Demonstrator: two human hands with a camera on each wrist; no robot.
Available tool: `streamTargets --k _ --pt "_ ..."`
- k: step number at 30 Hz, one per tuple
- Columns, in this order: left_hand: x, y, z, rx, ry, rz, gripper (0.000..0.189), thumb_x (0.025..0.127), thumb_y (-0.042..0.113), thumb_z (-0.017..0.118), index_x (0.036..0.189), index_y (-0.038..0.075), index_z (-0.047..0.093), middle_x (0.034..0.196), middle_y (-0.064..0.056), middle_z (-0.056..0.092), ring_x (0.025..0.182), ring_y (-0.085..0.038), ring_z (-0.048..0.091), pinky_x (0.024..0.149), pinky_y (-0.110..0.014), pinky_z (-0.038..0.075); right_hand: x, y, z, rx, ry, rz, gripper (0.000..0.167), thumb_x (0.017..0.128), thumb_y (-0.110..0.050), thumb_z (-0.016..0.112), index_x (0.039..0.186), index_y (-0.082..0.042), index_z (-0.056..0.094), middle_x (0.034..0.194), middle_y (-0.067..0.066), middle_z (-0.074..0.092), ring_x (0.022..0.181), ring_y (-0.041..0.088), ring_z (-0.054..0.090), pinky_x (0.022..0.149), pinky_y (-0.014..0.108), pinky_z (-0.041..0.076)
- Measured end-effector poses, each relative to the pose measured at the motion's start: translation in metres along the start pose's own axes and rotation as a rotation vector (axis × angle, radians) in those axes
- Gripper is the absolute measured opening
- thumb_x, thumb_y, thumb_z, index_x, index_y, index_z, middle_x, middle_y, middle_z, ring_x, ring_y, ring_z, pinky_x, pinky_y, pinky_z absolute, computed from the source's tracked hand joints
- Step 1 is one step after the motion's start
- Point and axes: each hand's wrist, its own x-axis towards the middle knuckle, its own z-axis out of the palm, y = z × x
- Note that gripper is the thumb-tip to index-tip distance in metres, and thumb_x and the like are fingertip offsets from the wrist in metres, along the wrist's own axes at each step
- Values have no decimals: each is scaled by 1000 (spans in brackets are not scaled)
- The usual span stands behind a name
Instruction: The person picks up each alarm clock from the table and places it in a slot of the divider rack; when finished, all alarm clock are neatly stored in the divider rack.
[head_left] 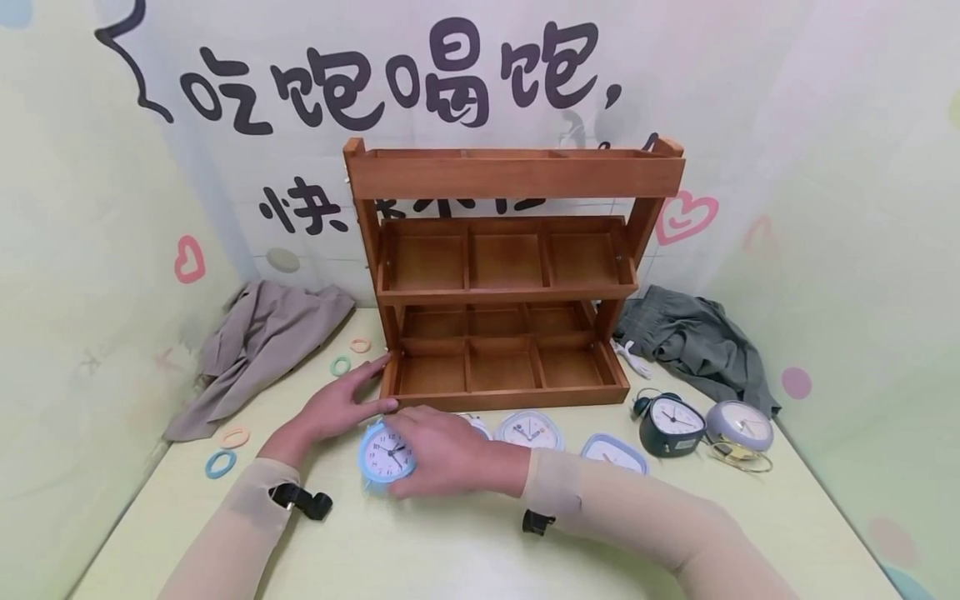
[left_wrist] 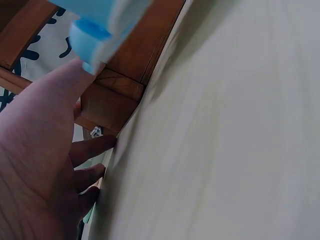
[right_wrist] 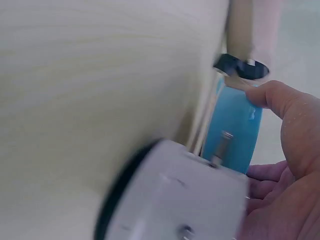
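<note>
My right hand (head_left: 446,454) grips a round light-blue alarm clock (head_left: 384,454) close over the table, its white dial facing up toward me. In the right wrist view the thumb lies on the rim of this blue clock (right_wrist: 232,130), and the other fingers are partly hidden. My left hand (head_left: 341,408) is at the lower left corner of the wooden three-tier shelf (head_left: 510,400), with its fingers extended along the side. The left wrist view has the blurred blue clock (left_wrist: 92,37) just above the left thumb. A white-backed clock (right_wrist: 185,195) stands beside the right hand.
Right of the hands are a round lavender clock (head_left: 529,429), a blue-rimmed clock (head_left: 615,454), a dark green alarm clock (head_left: 671,425) and a purple clock (head_left: 738,425). Crumpled cloths, brown (head_left: 270,342) and grey (head_left: 690,342), flank the shelf. Several coloured rings (head_left: 221,463) lie at left.
</note>
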Motion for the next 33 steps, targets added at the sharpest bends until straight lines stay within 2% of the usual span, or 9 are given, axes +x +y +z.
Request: streamTargets --k 6,9,12,16,19,25,33 --pt "2 -2 -1 6 0 15 89 103 63 73 177 36 33 179 -5 38 159 -43 42 121 -73 39 -6 7 -30 42 56 20 100 89 -53 89 169 -12 47 162 2 57 144 18 55 108 36 55" --pt "3 -2 -1 -8 -4 0 88 103 62 74 177 37 33 179 -5 39 160 -43 41 122 -73 38 -5 18 -44 76 80 45 98 89 -50 90 169 -13 47 160 2 57 138 18 55 101 36 57" --pt "3 -2 -1 -13 0 -3 91 101 65 75 177 37 34 178 -7 41 159 -44 42 122 -74 38 -4 33 -58 124 93 56 97 90 -48 89 170 -14 46 162 2 55 139 18 53 101 36 58" --pt "3 -3 0 -11 4 -17 95 97 72 76 176 42 34 177 -5 42 158 -44 44 121 -74 38 0 55 -70 160 101 50 97 92 -45 88 172 -13 44 165 2 52 140 18 51 106 37 57" --pt "2 -2 1 -9 6 -32 96 94 76 75 175 46 33 177 -3 42 158 -43 44 122 -73 37 10 75 -72 160 97 52 95 92 -45 88 171 -13 45 165 4 53 141 19 52 109 40 56" --pt "1 -2 1 -15 1 -42 97 94 77 74 176 46 32 179 -3 39 159 -46 41 124 -74 35 32 108 -65 166 57 113 91 93 -46 88 169 -15 49 163 6 55 141 23 54 116 47 53" --pt "2 -1 1 -16 -2 -43 97 94 77 75 176 47 30 180 -4 37 160 -46 40 124 -74 33 54 124 -55 159 29 102 93 92 -47 89 170 -18 48 167 7 53 148 28 53 121 52 48"
